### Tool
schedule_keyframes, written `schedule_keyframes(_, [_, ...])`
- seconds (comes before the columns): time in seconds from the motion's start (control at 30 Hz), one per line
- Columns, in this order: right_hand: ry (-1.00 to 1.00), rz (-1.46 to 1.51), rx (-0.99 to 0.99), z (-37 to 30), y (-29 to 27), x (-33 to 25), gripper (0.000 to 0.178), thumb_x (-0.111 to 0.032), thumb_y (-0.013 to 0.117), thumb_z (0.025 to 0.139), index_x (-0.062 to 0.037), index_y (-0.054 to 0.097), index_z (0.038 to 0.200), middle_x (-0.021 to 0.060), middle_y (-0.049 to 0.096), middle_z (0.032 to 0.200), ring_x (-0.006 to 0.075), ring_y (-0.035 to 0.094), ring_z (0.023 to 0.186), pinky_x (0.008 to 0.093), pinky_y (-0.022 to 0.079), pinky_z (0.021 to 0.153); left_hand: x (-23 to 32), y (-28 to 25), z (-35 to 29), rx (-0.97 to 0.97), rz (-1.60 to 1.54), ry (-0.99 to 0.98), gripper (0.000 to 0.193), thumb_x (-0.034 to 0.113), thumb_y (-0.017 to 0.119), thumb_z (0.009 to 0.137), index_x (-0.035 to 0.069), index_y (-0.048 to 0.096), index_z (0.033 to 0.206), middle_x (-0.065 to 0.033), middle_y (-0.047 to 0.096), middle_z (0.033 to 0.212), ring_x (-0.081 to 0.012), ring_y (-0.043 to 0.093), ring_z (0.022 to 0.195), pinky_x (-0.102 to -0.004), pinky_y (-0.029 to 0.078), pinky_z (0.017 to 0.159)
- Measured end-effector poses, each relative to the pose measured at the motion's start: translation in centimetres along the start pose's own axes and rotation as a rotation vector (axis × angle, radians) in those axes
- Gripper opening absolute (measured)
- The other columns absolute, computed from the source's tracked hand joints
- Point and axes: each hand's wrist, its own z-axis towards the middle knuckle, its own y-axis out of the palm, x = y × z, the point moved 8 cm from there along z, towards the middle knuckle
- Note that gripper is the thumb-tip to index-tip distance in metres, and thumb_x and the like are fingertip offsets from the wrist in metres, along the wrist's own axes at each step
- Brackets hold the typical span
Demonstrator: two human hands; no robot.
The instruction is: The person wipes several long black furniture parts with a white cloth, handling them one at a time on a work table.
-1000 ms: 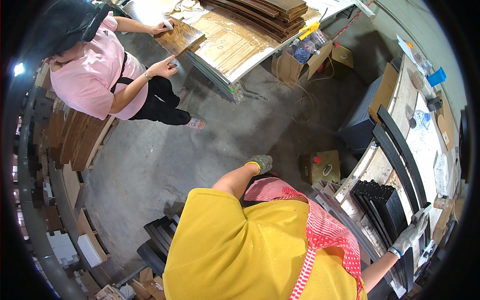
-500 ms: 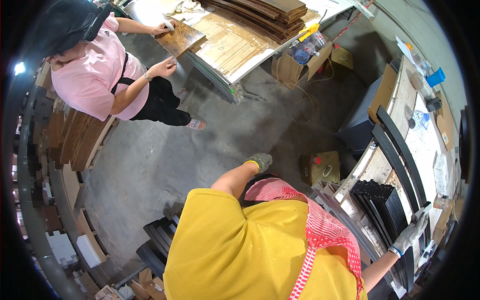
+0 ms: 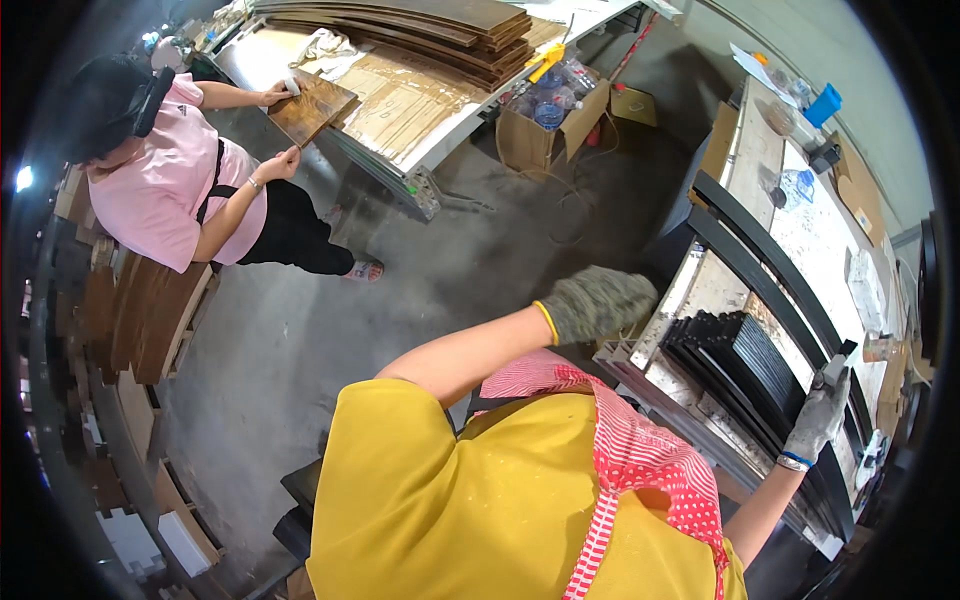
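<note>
My right hand (image 3: 818, 415), in a grey glove, reaches over the bench at the right. A small black piece (image 3: 848, 348) sticks out at its fingertips, its kind unclear. Beneath and beside this hand lie long, curved black strips (image 3: 752, 268). A tight row of black slats (image 3: 745, 365) lies just left of it. My left hand (image 3: 600, 305), in a green mottled glove with a yellow cuff, hangs over the floor by the bench's near edge. Its fingers are curled away and blurred, and I see nothing held in it.
At the upper left a person in a pink shirt (image 3: 150, 205) holds a brown board (image 3: 312, 110) at another table. Brown panels (image 3: 440, 25) are stacked there. A cardboard box (image 3: 530, 145) of plastic bottles stands beside it. A blue cup (image 3: 823, 105) is on the right bench.
My left hand has risen and moved right toward the bench. My right hand stays over the black strips. The view has shifted, and the other person's near hand has come to the board.
</note>
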Motion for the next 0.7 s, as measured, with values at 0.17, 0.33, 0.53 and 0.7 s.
schedule_keyframes(0.17, [0.028,0.036,-0.186,-0.7,1.4,-3.0,0.041,-0.002,0.050,0.098,-0.0013,0.047,0.139,0.0150,0.059,0.130,0.0173,0.060,0.112,0.0309,0.052,0.093,13.0,5.2,1.0,0.420,0.881,0.661,0.026,0.024,0.058,0.089,0.012,0.064,0.111,-0.0086,0.064,0.089,-0.0247,0.063,0.075,-0.0412,0.050,0.065])
schedule_keyframes(0.33, [0.077,-0.086,0.060,-1.3,-4.0,-3.3,0.030,-0.017,0.054,0.100,0.0029,0.053,0.123,0.0092,0.058,0.102,0.0159,0.058,0.089,0.0265,0.054,0.073,21.3,8.7,6.1,-0.033,0.279,0.573,0.033,0.024,0.062,0.081,0.014,0.066,0.112,-0.0031,0.064,0.086,-0.0220,0.062,0.074,-0.0369,0.049,0.065])
schedule_keyframes(0.53, [0.291,0.317,0.003,-2.4,-4.3,-5.0,0.020,-0.018,0.063,0.094,-0.0070,0.054,0.108,0.0081,0.063,0.098,0.0163,0.062,0.084,0.0289,0.053,0.071,25.6,11.7,12.1,-0.034,0.388,0.465,0.039,0.023,0.060,0.082,0.014,0.064,0.119,-0.0098,0.062,0.115,-0.0253,0.061,0.102,-0.0402,0.048,0.085])
schedule_keyframes(0.7, [0.286,0.335,-0.051,-2.4,-5.5,-3.4,0.024,-0.022,0.058,0.098,-0.0048,0.056,0.116,0.0089,0.060,0.109,0.0184,0.062,0.099,0.0291,0.053,0.084,24.3,12.0,13.1,0.022,0.523,0.365,0.040,0.030,0.061,0.085,0.013,0.063,0.120,-0.0113,0.059,0.128,-0.0304,0.053,0.121,-0.0476,0.040,0.103])
